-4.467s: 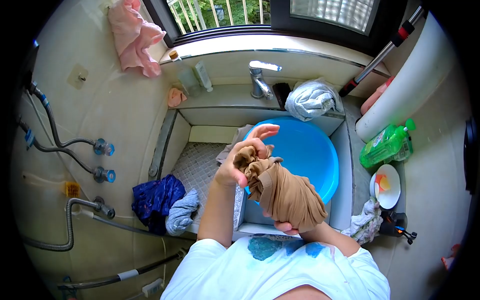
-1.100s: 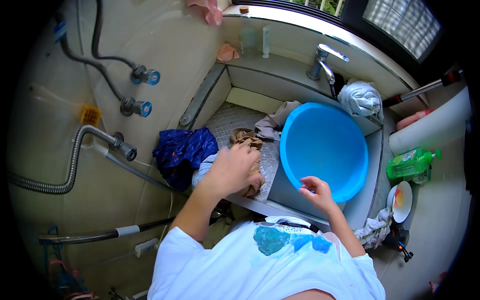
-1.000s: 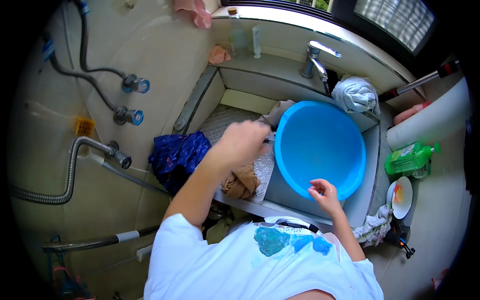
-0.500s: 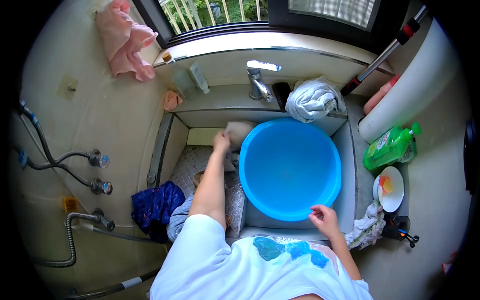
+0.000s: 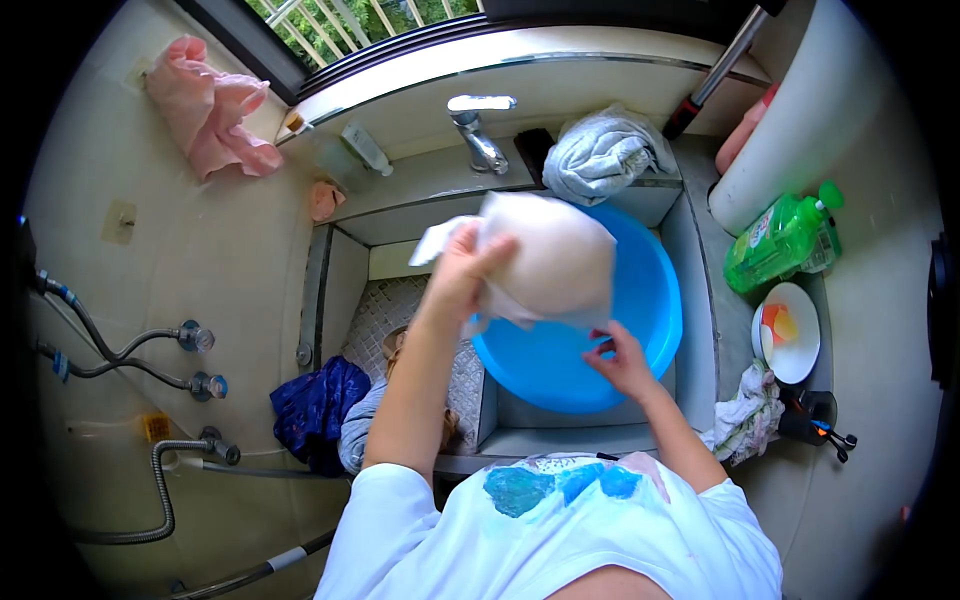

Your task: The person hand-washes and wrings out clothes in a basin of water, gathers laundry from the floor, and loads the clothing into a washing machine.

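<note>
Above the blue basin [image 5: 560,385] hangs a pale cup-shaped garment [image 5: 550,255], blurred by motion, with a thin white band sticking out on its left. My left hand [image 5: 465,275] is closed on the garment's left side. Just below the garment's lower right edge is my right hand [image 5: 622,362], its bent fingers apart and the fingertips close to the fabric. Whether they touch it is not clear. The basin stands in the sink on the right and its inside is partly hidden by the garment.
A faucet [image 5: 478,140] stands behind the basin, with a rolled grey towel [image 5: 605,155] beside it. Dark blue cloth [image 5: 318,412] hangs over the sink's left front edge. On the right ledge are a green pump bottle [image 5: 770,245], a white bowl [image 5: 798,350] and a crumpled cloth [image 5: 748,412].
My left hand has lifted the pale garment from the sink's back left to above the basin. My right hand has moved up and left from the basin's rim. The view has shifted slightly.
</note>
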The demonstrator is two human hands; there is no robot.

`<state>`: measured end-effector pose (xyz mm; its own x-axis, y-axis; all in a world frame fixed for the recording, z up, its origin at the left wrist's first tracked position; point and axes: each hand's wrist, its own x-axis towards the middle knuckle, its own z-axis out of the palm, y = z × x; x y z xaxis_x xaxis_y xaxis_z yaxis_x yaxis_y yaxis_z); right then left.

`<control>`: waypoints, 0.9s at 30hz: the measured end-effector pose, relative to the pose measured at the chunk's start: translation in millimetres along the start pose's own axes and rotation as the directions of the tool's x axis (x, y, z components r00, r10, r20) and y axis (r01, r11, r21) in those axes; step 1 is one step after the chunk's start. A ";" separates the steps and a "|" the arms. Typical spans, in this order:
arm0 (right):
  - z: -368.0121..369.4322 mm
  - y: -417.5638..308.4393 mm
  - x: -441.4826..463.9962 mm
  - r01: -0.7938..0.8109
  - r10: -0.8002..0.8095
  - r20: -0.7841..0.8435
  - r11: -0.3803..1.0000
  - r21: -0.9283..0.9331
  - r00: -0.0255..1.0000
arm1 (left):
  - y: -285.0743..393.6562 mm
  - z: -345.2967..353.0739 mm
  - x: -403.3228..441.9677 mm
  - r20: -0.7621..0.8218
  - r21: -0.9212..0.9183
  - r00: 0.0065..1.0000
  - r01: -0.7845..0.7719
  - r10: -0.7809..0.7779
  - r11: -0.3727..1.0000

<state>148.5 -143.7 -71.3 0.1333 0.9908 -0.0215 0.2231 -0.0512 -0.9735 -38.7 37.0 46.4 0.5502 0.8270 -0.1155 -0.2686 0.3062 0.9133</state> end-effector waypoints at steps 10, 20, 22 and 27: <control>-33.0 33.8 37.9 0.047 -0.062 -0.090 0.986 -0.163 0.994 | -187.5 15.4 9.0 -0.236 0.914 0.971 0.231 -0.026 0.333; 20.2 150.0 89.7 -0.037 0.347 0.305 0.712 -0.701 0.887 | -252.0 -35.9 39.8 0.029 0.840 0.972 0.104 -0.235 0.532; 25.1 140.2 95.6 -0.116 0.325 0.121 0.623 -0.774 0.938 | -244.4 -44.7 32.2 0.045 0.870 0.986 0.041 -0.162 0.492; -6.5 37.7 94.0 0.068 0.228 0.318 0.707 -0.704 0.920 | -179.5 -27.9 10.2 -0.295 0.272 0.888 0.432 -0.352 0.860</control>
<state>175.7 -53.4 -108.6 -0.1331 0.9400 -0.3142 0.8468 -0.0569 -0.5289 -6.9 3.6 -129.7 0.3503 0.7656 -0.5396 0.2217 0.4919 0.8419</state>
